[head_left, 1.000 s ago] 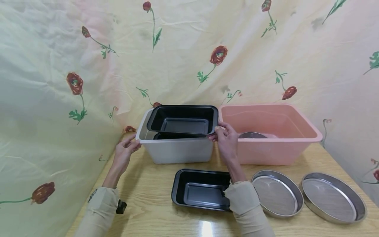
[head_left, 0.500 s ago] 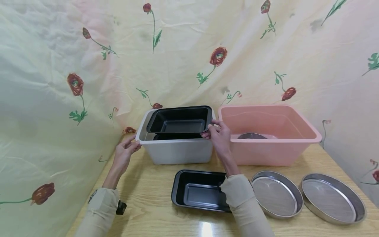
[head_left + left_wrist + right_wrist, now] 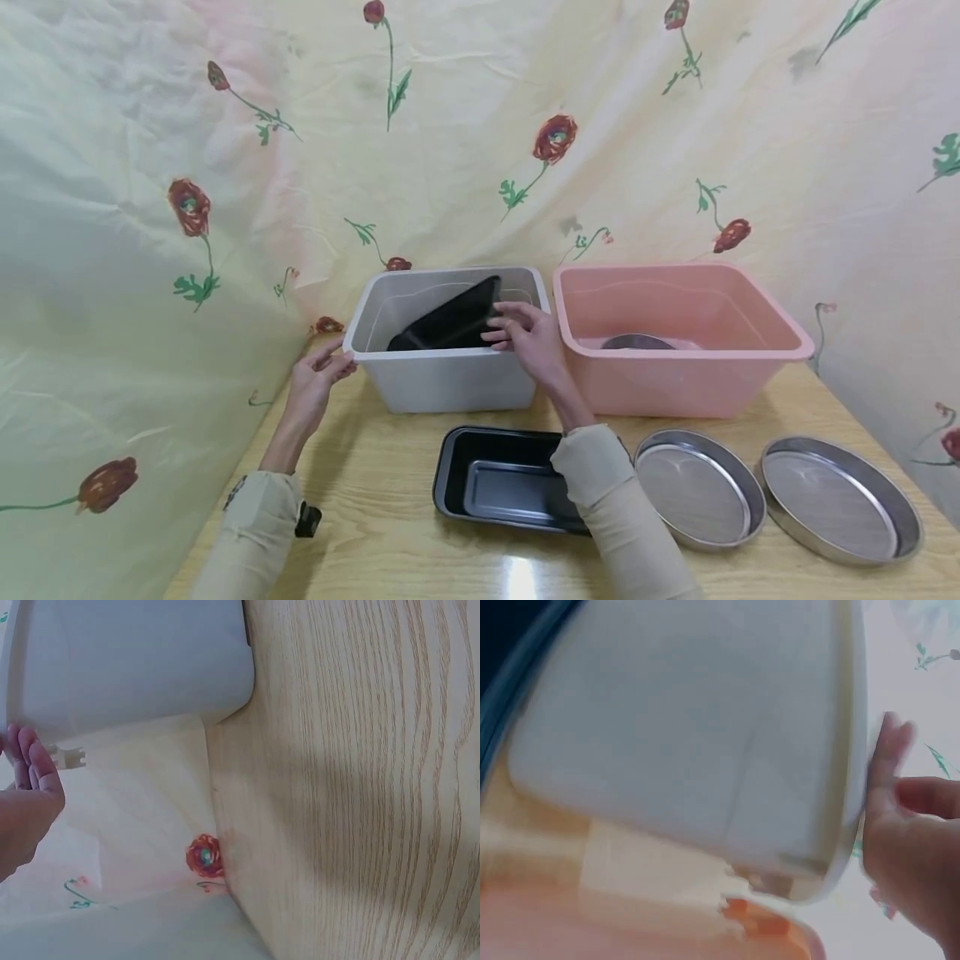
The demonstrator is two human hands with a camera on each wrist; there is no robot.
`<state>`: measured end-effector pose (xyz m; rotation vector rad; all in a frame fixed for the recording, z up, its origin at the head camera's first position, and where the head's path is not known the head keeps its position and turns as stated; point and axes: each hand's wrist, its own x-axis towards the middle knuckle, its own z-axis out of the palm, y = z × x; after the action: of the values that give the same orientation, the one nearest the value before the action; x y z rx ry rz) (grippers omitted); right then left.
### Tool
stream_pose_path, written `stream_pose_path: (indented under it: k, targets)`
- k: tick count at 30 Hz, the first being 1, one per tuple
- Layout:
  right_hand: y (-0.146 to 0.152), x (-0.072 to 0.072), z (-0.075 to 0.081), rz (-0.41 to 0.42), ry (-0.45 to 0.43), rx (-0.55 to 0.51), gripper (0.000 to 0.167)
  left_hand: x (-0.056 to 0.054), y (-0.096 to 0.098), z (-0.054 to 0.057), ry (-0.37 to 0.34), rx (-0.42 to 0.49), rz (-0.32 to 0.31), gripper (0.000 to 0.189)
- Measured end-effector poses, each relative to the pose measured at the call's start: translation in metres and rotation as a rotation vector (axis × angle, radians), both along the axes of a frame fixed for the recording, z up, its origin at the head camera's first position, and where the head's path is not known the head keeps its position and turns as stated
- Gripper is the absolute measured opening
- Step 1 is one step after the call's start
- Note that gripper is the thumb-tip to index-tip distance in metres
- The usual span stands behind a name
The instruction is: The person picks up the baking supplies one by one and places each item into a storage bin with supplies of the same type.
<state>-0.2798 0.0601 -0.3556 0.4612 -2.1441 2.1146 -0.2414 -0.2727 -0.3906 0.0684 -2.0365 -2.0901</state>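
Observation:
A white plastic bin (image 3: 450, 385) stands on the table in the head view. My left hand (image 3: 318, 383) grips its front left corner; in the left wrist view the fingers of that hand (image 3: 34, 795) bend at the rim. Inside the bin a black loaf pan (image 3: 453, 321) is tilted, right end up and a little blurred. Over the bin's right side hovers my right hand (image 3: 525, 342), fingertips by that raised end. The right wrist view shows this hand (image 3: 904, 832) with fairly straight fingers at the bin's rim, the pan hidden there.
Another black loaf pan (image 3: 498, 487) lies on the table before the bin, partly behind the right sleeve (image 3: 622, 508). To its right are two round metal pans, one smaller (image 3: 697, 496) and one larger (image 3: 832, 504). A pink bin (image 3: 675, 387) beside the white one contains a round metal piece (image 3: 637, 342).
The black loaf pan has gone from across the white bin's rim down into it, tilting. My right hand has moved left and let it go. My left hand has stayed at the corner.

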Motion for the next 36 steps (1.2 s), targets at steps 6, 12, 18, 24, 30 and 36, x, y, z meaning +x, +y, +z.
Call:
stream_pose_path:
  k: [6,12,18,24,30,36]
  targets:
    - [0.004,0.005,0.0,-0.03,0.012,-0.074,0.028,0.001,0.0,0.003,0.012,-0.011,-0.001,0.046]
    - [0.015,0.014,-0.003,-0.074,0.055,-0.101,0.026,0.002,0.0,0.002,0.006,0.001,-0.006,0.046]
    - [0.027,0.025,-0.006,-0.101,0.099,-0.076,0.026,0.003,0.0,0.0,0.011,-0.009,-0.003,0.046]
    - [0.037,0.034,-0.011,-0.11,0.126,-0.068,0.025,0.002,0.001,0.0,0.023,0.016,0.0,0.045]
    - [0.044,0.042,-0.015,-0.132,0.128,-0.063,0.025,0.003,0.002,0.001,0.018,0.028,-0.007,0.046]
    - [0.05,0.049,-0.019,-0.124,0.09,-0.083,0.025,0.004,0.002,0.001,0.012,0.032,-0.012,0.046]
